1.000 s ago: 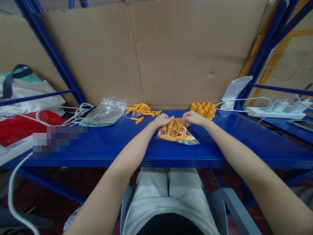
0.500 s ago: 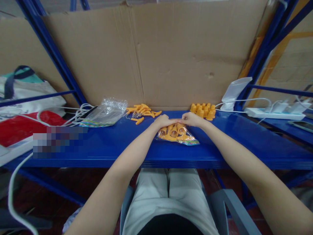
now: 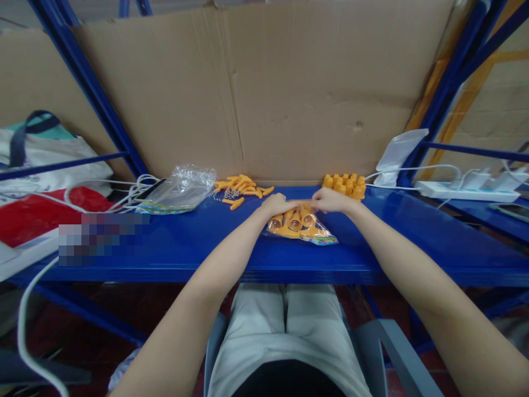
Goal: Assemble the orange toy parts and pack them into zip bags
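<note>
A small clear plastic bag (image 3: 301, 227) filled with orange plastic parts lies on the blue shelf (image 3: 231, 242) in front of me. My left hand (image 3: 276, 204) pinches the bag's far edge on the left side. My right hand (image 3: 328, 199) pinches the same edge on the right, and the fingertips of both hands nearly meet at the middle. Both hands are closed on the bag's top rim.
Loose orange pieces with small chains (image 3: 242, 188) lie at the back left, next to empty clear bags (image 3: 177, 190). A cluster of orange caps (image 3: 345, 184) stands at the back right. A white power strip (image 3: 465, 191) and cables are farther right. Cardboard (image 3: 264, 88) backs the shelf.
My two hands have slid toward each other along the bag's far edge, from apart at its corners to almost touching at the middle. The bag has stayed in place.
</note>
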The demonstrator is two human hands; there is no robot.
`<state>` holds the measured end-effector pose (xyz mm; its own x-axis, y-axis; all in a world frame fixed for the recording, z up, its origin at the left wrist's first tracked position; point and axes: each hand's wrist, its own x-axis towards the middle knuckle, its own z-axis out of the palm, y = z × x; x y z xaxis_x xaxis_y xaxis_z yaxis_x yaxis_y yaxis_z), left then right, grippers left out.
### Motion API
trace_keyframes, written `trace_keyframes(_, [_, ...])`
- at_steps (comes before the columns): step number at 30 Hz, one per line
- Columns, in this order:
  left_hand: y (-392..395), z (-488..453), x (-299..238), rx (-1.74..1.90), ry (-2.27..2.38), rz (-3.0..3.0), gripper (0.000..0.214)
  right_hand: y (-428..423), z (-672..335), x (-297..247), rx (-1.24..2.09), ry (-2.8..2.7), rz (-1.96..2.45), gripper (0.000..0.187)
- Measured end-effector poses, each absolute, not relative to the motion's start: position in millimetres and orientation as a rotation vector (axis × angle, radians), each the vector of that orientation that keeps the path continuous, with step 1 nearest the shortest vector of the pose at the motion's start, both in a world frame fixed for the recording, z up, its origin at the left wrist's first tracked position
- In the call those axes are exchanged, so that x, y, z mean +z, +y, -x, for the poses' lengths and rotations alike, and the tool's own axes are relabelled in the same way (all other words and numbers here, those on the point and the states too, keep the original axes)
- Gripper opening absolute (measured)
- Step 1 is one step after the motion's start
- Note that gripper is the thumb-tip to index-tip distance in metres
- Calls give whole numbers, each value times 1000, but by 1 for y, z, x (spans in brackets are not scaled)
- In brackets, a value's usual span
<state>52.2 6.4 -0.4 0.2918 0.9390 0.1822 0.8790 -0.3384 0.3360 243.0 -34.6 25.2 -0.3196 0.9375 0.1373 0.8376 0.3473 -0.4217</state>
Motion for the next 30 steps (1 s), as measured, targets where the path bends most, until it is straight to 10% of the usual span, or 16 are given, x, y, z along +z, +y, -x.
trace_keyframes(20, [-1,-55,1,511,1762,-2375,48,-25,-226,7,-12,-2247,1407,20])
trace_keyframes(30, [0,-51,3,576,1656,-2333,39,-32,-232,8,820,-1982,1569,57])
